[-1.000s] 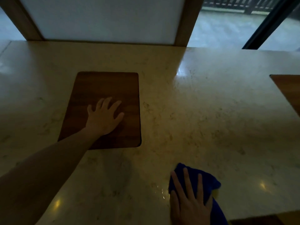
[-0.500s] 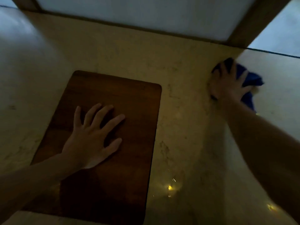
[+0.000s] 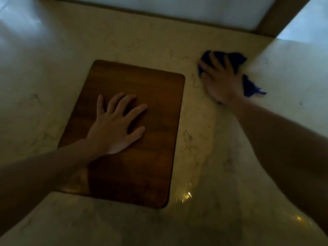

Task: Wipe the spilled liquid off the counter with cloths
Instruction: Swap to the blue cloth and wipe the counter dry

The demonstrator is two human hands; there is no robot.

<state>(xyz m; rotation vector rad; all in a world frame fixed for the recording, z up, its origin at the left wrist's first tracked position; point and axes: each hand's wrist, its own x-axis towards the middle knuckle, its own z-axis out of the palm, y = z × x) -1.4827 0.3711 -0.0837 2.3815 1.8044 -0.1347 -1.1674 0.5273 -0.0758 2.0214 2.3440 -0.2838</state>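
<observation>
A crumpled blue cloth (image 3: 249, 86) lies on the pale marble counter (image 3: 204, 135) at the far right, and my right hand (image 3: 221, 79) presses flat on top of it, fingers spread towards the back wall. My left hand (image 3: 115, 126) rests open, palm down, on a brown wooden board (image 3: 150, 107) lying flat on the counter left of centre. A few wet glints (image 3: 188, 195) show on the marble just right of the board's near corner. The light is dim, so the extent of any liquid cannot be made out.
A pale panel (image 3: 177, 9) in a wooden frame rises along the counter's back edge. A wooden post (image 3: 280, 16) stands at the back right, with a bright window area beyond it.
My right hand swept the blue cloth from the near edge to the far right of the counter, and has since drawn it slightly back. My left hand stayed on the board. The view tilted downward.
</observation>
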